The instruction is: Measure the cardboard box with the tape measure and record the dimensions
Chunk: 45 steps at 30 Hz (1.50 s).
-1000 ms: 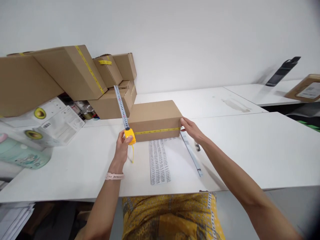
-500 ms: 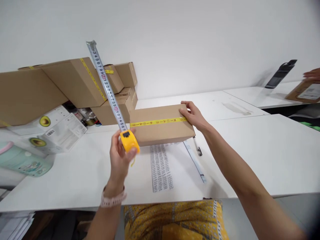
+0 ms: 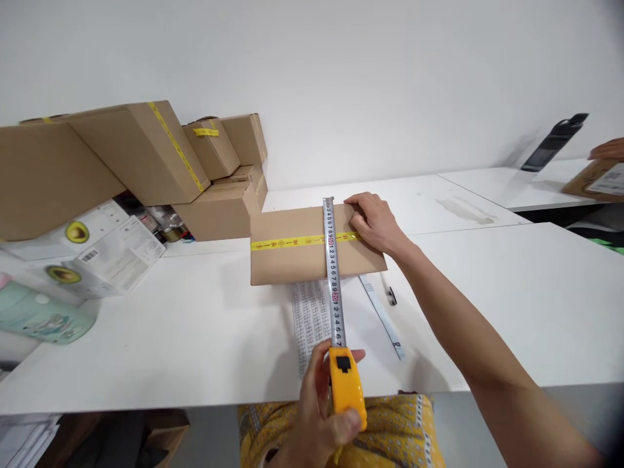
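Observation:
My left hand [image 3: 324,403] is closed round a yellow tape measure [image 3: 347,383], low and close to me at the table's front edge. Its silver blade [image 3: 333,273] is pulled out and runs away from me across a cardboard box [image 3: 287,261], with the hooked end near the box's far edge. A printed yellow tape strip [image 3: 297,242] crosses the top of the box. My right hand [image 3: 375,221] grips the box's right end, fingers over the far corner. Beneath the box lies a sheet of printed labels [image 3: 309,318], partly covered.
Cardboard boxes [image 3: 141,149] are stacked at the back left, above a white avocado-printed carton [image 3: 112,247] and a mint bottle [image 3: 43,312]. A ruler [image 3: 383,318] and a pen [image 3: 392,296] lie right of the sheet. At far right are a black bottle [image 3: 553,143] and another person's hand [image 3: 607,149] on a box.
My left hand has brought the tape measure right and down, so its blade now crosses the box rather than pointing up at the left. My right hand stays on the box's right end.

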Each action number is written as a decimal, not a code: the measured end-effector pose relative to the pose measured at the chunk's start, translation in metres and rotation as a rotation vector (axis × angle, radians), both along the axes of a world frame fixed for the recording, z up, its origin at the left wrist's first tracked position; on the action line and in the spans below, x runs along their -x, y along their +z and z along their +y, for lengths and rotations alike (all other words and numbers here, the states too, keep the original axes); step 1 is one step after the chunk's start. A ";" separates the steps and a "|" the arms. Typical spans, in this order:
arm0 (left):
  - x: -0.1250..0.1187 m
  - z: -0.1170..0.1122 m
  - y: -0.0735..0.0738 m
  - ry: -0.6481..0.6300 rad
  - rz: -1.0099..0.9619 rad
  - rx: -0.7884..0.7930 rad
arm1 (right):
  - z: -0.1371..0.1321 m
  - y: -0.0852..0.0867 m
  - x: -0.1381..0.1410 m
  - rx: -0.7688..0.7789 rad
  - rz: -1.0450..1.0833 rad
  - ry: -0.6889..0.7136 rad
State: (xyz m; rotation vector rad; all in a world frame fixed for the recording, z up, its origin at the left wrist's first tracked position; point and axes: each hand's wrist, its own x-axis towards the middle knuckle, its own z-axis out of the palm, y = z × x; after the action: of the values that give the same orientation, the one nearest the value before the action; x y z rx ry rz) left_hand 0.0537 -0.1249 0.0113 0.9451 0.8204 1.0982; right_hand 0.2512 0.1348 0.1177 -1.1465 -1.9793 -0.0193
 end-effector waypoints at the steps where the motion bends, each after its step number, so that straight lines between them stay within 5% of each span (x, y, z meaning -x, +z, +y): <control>1: -0.002 -0.003 -0.003 0.000 -0.004 0.009 | 0.000 0.000 0.001 -0.002 -0.014 -0.002; 12: -0.027 -0.009 -0.023 -0.006 -0.016 -0.026 | 0.000 0.002 0.001 -0.081 -0.250 -0.016; 22: -0.024 -0.013 -0.023 -0.030 0.030 -0.008 | -0.004 0.002 0.000 -0.066 -0.246 -0.007; 30: -0.030 -0.014 -0.040 -0.025 0.001 -0.005 | -0.004 0.001 0.001 -0.098 -0.256 -0.003; 40: -0.023 -0.010 -0.020 0.031 0.065 -0.129 | -0.005 -0.006 0.003 -0.057 -0.139 -0.036; 45: -0.010 -0.017 -0.028 0.049 0.223 -0.212 | -0.040 -0.010 0.004 -0.121 -0.101 -0.057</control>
State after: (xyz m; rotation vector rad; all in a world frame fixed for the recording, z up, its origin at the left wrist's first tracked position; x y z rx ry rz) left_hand 0.0642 -0.1415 -0.0166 1.2473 0.9245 1.1516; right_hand 0.2470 0.0951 0.1074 -1.1419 -2.0036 -0.2279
